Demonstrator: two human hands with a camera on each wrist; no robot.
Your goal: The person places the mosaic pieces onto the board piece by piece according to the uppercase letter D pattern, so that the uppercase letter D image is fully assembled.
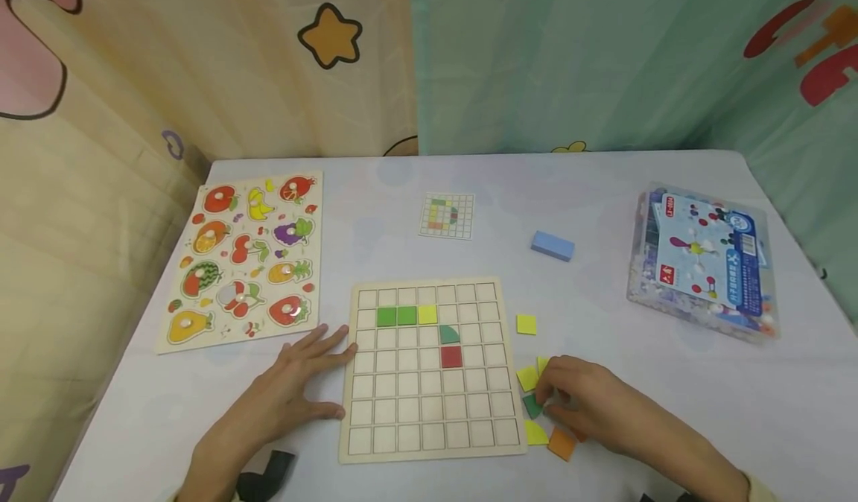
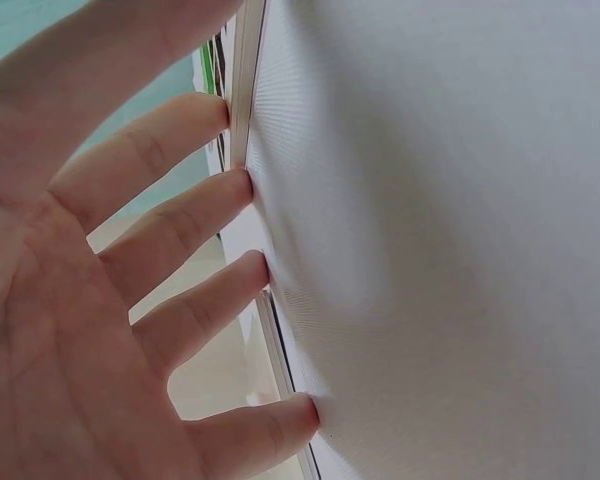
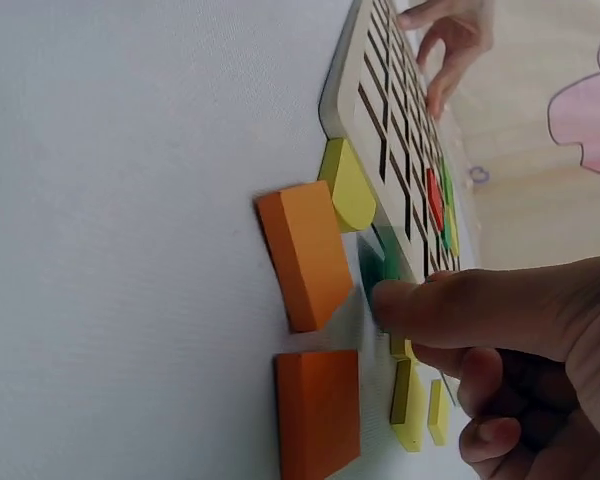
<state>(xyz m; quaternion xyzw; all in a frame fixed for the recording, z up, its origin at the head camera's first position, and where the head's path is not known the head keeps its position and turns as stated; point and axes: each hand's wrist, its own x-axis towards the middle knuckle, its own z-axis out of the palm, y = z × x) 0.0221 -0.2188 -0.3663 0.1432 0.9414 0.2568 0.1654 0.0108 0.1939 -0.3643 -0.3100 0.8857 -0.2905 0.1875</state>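
Note:
A wooden grid board (image 1: pixel 429 442) lies in the middle of the table. It holds two green squares (image 1: pixel 397 316), a yellow square (image 1: pixel 427 314), a green quarter-round (image 1: pixel 449 333) and a red square (image 1: pixel 452 356). My left hand (image 1: pixel 315 375) lies flat with spread, straight fingers (image 2: pixel 210 205), their tips against the board's left edge (image 2: pixel 245 90). Right of the board, my right hand (image 1: pixel 556 398) curls over loose tiles and pinches a dark green tile (image 3: pixel 380 262). Around it lie yellow squares (image 1: pixel 527 377), a yellow quarter-round (image 3: pixel 348 185) and two orange tiles (image 3: pixel 305 255).
A small pattern card (image 1: pixel 447 215) and a blue block (image 1: pixel 553 246) lie behind the board. One more yellow square (image 1: pixel 526 324) sits apart on the right. A fruit peg puzzle (image 1: pixel 244 256) lies at the left, a clear plastic box (image 1: pixel 700 260) at the right.

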